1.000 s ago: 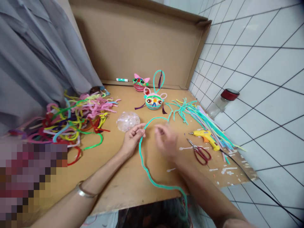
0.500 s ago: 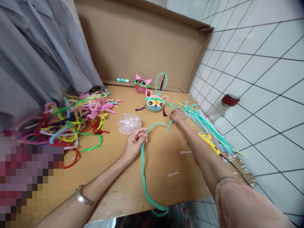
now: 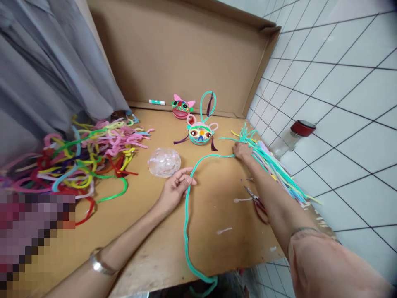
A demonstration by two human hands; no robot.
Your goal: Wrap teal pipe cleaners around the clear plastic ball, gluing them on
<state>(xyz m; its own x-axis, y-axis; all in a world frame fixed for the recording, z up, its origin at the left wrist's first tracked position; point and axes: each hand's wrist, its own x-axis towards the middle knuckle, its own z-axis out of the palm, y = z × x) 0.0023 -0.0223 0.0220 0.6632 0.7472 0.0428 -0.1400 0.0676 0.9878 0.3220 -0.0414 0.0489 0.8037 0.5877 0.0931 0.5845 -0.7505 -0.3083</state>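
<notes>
left hand point(image 3: 176, 187): teal cord point(image 3: 186, 231) overhanging table edge point(image 3: 167, 280) | right hand point(image 3: 242, 151): at stem bundle point(image 3: 279, 169)

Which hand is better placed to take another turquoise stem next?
Probably the right hand: its fingers are at the stem bundle, while the left hand is farther away, near the clear ball, holding the long turquoise strand.

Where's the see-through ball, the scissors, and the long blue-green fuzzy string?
See-through ball point(image 3: 164, 162): head view, middle of its front.
Scissors point(image 3: 252, 195): head view, on the metal blades.
Long blue-green fuzzy string point(image 3: 186, 217): head view, on the part hanging below the left hand point(image 3: 177, 187).
</notes>
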